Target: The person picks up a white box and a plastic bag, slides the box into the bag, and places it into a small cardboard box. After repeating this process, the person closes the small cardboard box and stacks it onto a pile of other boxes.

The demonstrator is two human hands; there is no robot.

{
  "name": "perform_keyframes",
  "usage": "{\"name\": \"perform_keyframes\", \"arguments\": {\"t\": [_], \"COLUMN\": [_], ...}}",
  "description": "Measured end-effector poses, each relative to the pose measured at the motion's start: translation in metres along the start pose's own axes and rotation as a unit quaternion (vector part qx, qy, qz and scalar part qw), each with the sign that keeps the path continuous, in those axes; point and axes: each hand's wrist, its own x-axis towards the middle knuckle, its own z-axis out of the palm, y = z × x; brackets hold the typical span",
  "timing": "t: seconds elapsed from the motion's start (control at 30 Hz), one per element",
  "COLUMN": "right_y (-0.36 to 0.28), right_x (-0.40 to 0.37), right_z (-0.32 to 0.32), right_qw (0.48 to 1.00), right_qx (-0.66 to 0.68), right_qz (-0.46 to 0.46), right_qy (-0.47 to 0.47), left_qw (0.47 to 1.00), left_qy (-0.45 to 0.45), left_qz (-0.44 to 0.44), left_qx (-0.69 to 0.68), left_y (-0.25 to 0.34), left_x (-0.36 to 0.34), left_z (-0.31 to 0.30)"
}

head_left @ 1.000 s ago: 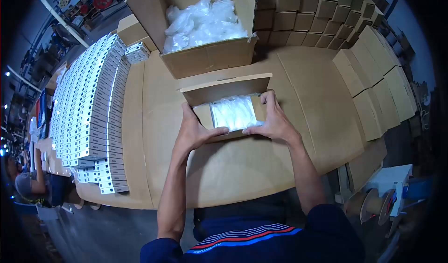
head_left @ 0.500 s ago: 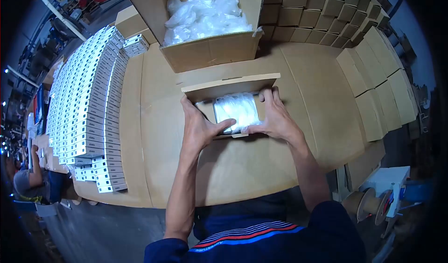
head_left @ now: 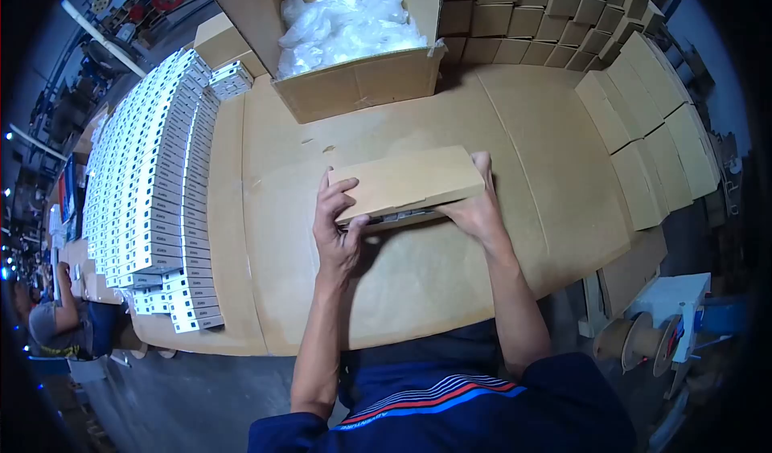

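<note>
**Left hand and right hand holding a small, oblong brown cardboard box with its lid nearly closed**

The box is at the middle of a broad counter covered in tan cardboard, in front of the person; whether it rests on the surface or is lifted slightly, I cannot tell. The left hand grips the box's left end, its fingers bent over the top and its thumb at the front edge. The right hand clasps the right end, thumb at the front, other fingers mostly hidden behind. A dark slit, with something shiny inside, shows along the front.

The step in hand looks like closing the lid. That slit suggests the next move calls for even pressure from both thumbs to seat the front edge without trapping the contents.

Beyond is a large open brown carton of crumpled clear plastic bags. To the left, small white printed boxes are stacked in rows; plain brown boxes are piled at the far right.
</note>
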Motion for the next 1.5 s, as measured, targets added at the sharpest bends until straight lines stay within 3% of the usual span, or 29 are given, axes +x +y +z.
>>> {"name": "perform_keyframes", "arguments": {"t": [0.1, 0.27, 0.4, 0.67, 0.77, 0.9, 1.0, 1.03, 1.1, 1.23, 1.43, 1.5], "right_y": [0.013, 0.004, -0.004, -0.005, 0.000, 0.007, 0.003, 0.000, -0.008, -0.005, -0.009, -0.007], "right_x": [-0.026, -0.061, -0.050, -0.029, -0.024, -0.026, -0.023, -0.023, -0.029, -0.042, -0.042, -0.043], "right_z": [0.015, 0.023, -0.004, -0.041, -0.048, -0.050, -0.042, -0.039, -0.030, 0.000, 0.017, 0.021], "right_qw": [0.979, 0.931, 0.960, 0.983, 0.974, 0.979, 0.963, 0.965, 0.966, 0.972, 0.982, 0.980], "right_qx": [0.171, 0.337, 0.235, -0.004, -0.040, -0.023, -0.041, -0.057, -0.092, -0.124, 0.022, 0.070], "right_qz": [0.087, 0.007, 0.063, -0.139, -0.202, -0.195, -0.261, -0.255, -0.239, -0.199, -0.175, -0.162], "right_qy": [0.071, 0.139, 0.137, 0.122, 0.092, 0.051, 0.047, 0.021, -0.031, 0.005, 0.074, 0.092], "left_qw": [0.999, 0.997, 0.994, 0.993, 0.995, 0.995, 0.971, 0.918, 0.864, 0.890, 0.903, 0.914], "left_qy": [-0.010, -0.050, -0.067, -0.072, -0.058, -0.053, -0.065, -0.107, -0.127, -0.150, -0.147, -0.104], "left_qz": [-0.042, -0.023, -0.020, -0.005, -0.053, -0.076, -0.009, 0.004, 0.012, 0.009, 0.043, 0.056], "left_qx": [0.023, 0.059, 0.078, 0.089, 0.054, 0.047, 0.228, 0.381, 0.487, 0.431, 0.401, 0.389], "left_y": [0.003, 0.006, 0.010, 0.010, 0.011, 0.011, 0.030, 0.044, 0.063, 0.050, 0.051, 0.047], "left_x": [-0.005, -0.001, -0.002, -0.004, -0.005, -0.008, -0.013, -0.016, -0.022, -0.039, -0.020, -0.030], "left_z": [-0.003, -0.010, -0.012, -0.012, -0.010, -0.009, -0.007, -0.007, 0.006, 0.013, 0.007, 0.013]}}
